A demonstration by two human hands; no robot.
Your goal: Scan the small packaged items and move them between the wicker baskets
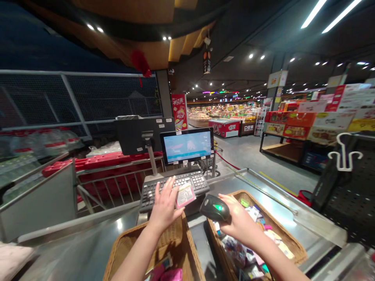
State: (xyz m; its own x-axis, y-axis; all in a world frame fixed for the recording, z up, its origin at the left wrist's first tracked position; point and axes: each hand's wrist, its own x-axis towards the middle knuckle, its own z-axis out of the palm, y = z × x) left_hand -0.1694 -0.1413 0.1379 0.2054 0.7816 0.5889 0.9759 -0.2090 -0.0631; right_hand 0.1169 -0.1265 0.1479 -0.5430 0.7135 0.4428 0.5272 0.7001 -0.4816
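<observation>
Supermarket floor stretches away at the far right, with gift boxes on low stands [293,125] and produce counters far behind, while a stainless steel checkout counter [272,203] fills the near part of the view. On this counter a black keyboard [175,191] and a lit cashier's monitor [186,145] stand at the far side, and a second screen on a post shows its dark back [143,134]. The left hand [165,205] is raised just over the keyboard, and it seems to hold a small pink and white packet [185,196] between the thumb and the fingers, with its printed face turned up. The fingers are spread, so the grip looks light, but the contact is partly hidden. The right hand [238,220] is closed around a handheld barcode scanner [212,208], whose green light is on, and it points toward the packet from near. Under the right hand, a wicker basket [252,234] is full of small coloured packets, and another wicker basket [155,249] sits on the near left with a few pink items. For good work, it is better to keep the packet flat and steady, with the fingers on its edges, so they do not cover the printed code.
</observation>
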